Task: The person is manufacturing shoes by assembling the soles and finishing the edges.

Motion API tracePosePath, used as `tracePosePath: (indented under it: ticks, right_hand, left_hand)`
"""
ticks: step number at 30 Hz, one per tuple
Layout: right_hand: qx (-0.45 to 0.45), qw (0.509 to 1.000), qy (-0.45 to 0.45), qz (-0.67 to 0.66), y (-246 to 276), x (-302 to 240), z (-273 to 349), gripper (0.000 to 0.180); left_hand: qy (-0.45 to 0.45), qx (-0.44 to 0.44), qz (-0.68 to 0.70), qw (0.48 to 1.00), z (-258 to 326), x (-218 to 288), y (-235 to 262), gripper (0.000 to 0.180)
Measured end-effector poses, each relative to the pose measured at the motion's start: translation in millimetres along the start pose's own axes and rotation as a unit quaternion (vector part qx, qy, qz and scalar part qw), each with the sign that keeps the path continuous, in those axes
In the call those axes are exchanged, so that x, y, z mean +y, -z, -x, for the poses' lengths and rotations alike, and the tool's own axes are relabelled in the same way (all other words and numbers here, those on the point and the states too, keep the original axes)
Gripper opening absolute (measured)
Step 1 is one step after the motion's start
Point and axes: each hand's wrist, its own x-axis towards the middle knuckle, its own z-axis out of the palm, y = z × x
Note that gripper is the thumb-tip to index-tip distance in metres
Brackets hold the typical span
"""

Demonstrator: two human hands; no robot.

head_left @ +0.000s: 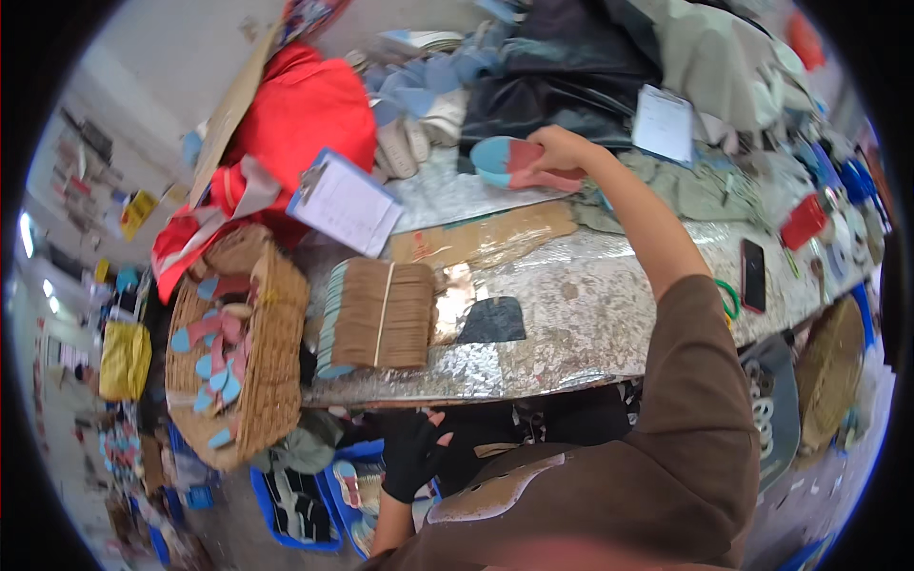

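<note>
My right hand (562,152) reaches over the far side of the workbench, its fingers closed on pink shoe insoles (522,164) with light blue ends. They seem to be more than one, though the overlap hides how many. My left hand (411,455), in a black fingerless glove, is low by my lap, below the bench's front edge. Its bare fingertips show slightly apart, and I see nothing held in it. On the bench between the hands sits a banded stack of brown insole-like pieces (381,314) with pale blue ends.
A wicker basket (271,352) of pink and blue pieces stands at the left. Clipboards (347,205), flat cardboard (486,236), a dark patch (492,321) and a phone (753,276) lie on the worn bench (590,333). Black sheeting (562,76) covers the back. Blue crates (295,504) are below.
</note>
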Motion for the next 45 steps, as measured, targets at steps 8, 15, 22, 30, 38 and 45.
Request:
tracePosePath:
  ticks: [8, 15, 22, 30, 38, 45]
  right_hand:
    - [0.149, 0.980, 0.130, 0.015, -35, -32, 33, 0.048]
    - [0.011, 0.962, 0.271, -0.003, -54, -94, 78, 0.048]
    - [-0.129, 0.980, 0.144, -0.055, -25, -171, 92, 0.044]
    - [-0.066, 0.913, 0.399, -0.050, 3, -380, 56, 0.039]
    - [-0.140, 0.852, 0.503, 0.035, -33, -541, -29, 0.036]
    - [-0.226, 0.844, 0.485, 0.032, -73, -516, -68, 0.047]
  left_hand:
    - [-0.020, 0.113, -0.091, 0.989, -13, 3, 79, 0.036]
    - [0.047, 0.302, -0.325, 0.895, 51, -29, 223, 0.034]
    - [0.152, 0.202, -0.101, 0.962, 77, -118, 238, 0.058]
    - [0.146, 0.284, -0.287, 0.903, 95, -122, 144, 0.034]
    - [0.136, 0.298, -0.253, 0.910, 132, -131, 131, 0.030]
    - [0.110, 0.312, -0.244, 0.912, 137, -132, 143, 0.032]
